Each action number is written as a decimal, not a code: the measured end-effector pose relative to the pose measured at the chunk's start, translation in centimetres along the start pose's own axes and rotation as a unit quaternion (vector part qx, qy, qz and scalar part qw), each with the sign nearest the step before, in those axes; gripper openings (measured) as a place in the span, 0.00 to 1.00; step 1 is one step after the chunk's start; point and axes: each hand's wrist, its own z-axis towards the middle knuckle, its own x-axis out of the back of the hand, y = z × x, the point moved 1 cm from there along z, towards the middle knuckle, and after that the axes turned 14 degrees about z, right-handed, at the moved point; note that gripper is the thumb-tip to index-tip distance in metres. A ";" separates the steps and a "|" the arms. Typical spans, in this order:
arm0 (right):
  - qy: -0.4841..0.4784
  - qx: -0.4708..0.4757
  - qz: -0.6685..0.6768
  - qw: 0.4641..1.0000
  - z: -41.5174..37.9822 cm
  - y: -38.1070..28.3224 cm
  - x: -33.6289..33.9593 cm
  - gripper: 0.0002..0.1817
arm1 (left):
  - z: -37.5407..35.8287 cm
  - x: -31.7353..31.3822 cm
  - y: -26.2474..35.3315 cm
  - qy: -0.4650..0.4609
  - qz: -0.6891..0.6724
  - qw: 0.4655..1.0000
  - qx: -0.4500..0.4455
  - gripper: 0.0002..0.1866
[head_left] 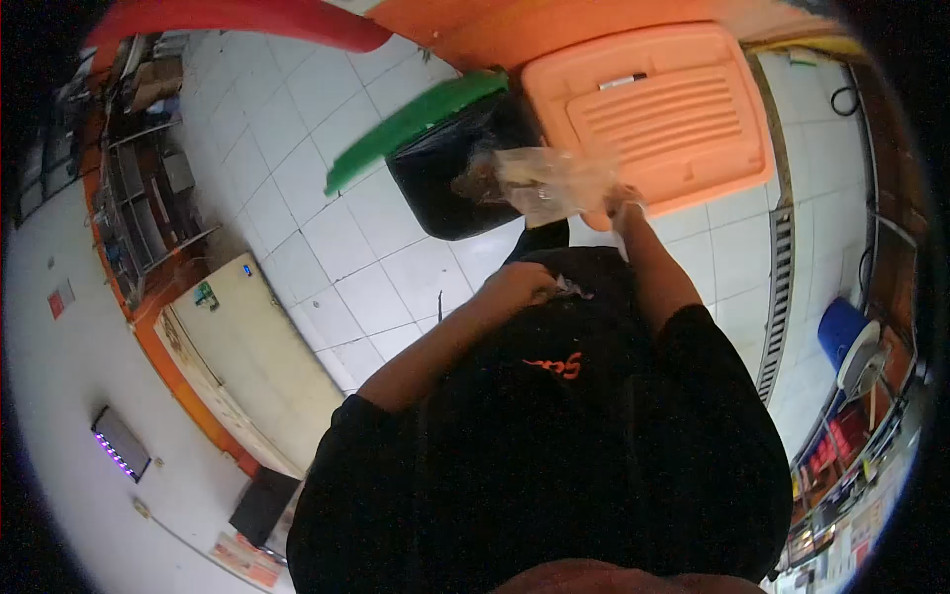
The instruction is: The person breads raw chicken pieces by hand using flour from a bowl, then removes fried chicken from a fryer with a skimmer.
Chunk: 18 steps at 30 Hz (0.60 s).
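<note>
A crumpled clear plastic bag [549,180] hangs from my right hand [625,203], whose fingers are closed on its edge. The bag overlaps the mouth of a black trash bin [435,213], where some brownish stuff shows inside against the dark liner. The bin's green lid [416,129] stands tilted up along its far left side. My left hand [524,285] is close to the front of my black shirt [554,445], fingers curled round a small crumpled whitish scrap [572,288]; I cannot tell what the scrap is.
Right of the bin is an orange plastic storage box lid [663,119] with a marker [621,81] lying on it. A drain grate [778,297] runs along the white tile floor [371,297]. A blue bucket [841,332] stands at the right, a cream door [247,356] at the left.
</note>
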 end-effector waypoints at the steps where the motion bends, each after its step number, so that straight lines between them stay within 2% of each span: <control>1: 0.043 -0.050 0.025 0.998 1.2 -3.3 -4.1 0.12 | -0.5 1.4 -0.1 -0.003 0.048 0.999 0.020 0.10; 3: 0.123 -0.145 0.069 0.979 4.2 -11.6 -10.7 0.17 | -1.7 2.1 -0.7 0.017 0.043 0.999 0.001 0.12; 5: 0.206 -0.232 0.112 0.944 3.3 -19.7 -13.7 0.24 | -2.5 2.8 -0.7 0.035 0.159 0.987 -0.012 0.13; 6: 0.200 -0.213 -0.001 0.956 4.3 -20.3 -14.4 0.26 | -2.7 4.1 -0.3 0.089 0.206 0.972 -0.071 0.11; 7: 0.192 -0.194 -0.115 0.955 4.6 -21.4 -14.4 0.28 | -2.5 5.1 0.3 0.085 0.208 0.971 -0.081 0.11; 8: 0.203 -0.201 -0.112 0.952 3.4 -22.0 -14.2 0.28 | -2.6 5.9 0.9 0.117 0.212 0.966 -0.091 0.09; 10: 0.184 -0.037 0.018 0.982 -1.6 -27.7 -12.6 0.29 | -2.2 5.9 1.2 0.146 0.208 0.957 -0.138 0.07; 11: 0.146 -0.045 0.092 0.984 -4.2 -29.9 -12.0 0.30 | -1.7 5.4 1.0 0.142 0.202 0.953 -0.175 0.07; 12: 0.110 -0.046 0.166 0.979 -7.1 -31.1 -11.4 0.30 | -1.5 3.9 0.3 0.140 0.138 0.962 -0.191 0.08; 13: 0.035 -0.005 0.219 0.975 -10.0 -30.8 -11.2 0.31 | -1.8 3.1 0.4 0.104 -0.091 0.986 -0.096 0.10; 14: -0.040 0.041 0.268 0.962 -13.1 -30.6 -11.1 0.32 | -2.0 2.3 0.9 0.065 -0.187 0.977 -0.077 0.11; 15: -0.109 0.009 0.354 0.929 -16.9 -32.0 -11.9 0.34 | -2.1 2.0 2.4 0.024 -0.276 0.959 -0.057 0.13; 16: -0.143 -0.001 0.347 0.927 -21.3 -35.1 -13.1 0.36 | -1.9 0.7 3.4 0.016 -0.265 0.961 -0.073 0.13; 17: -0.177 -0.013 0.341 0.923 -25.2 -36.8 -14.1 0.39 | -2.0 -0.7 4.5 0.029 -0.300 0.952 -0.047 0.14; 18: -0.159 -0.003 0.347 0.924 -27.9 -34.3 -14.7 0.39 | -2.3 -2.4 5.7 0.038 -0.333 0.942 -0.019 0.17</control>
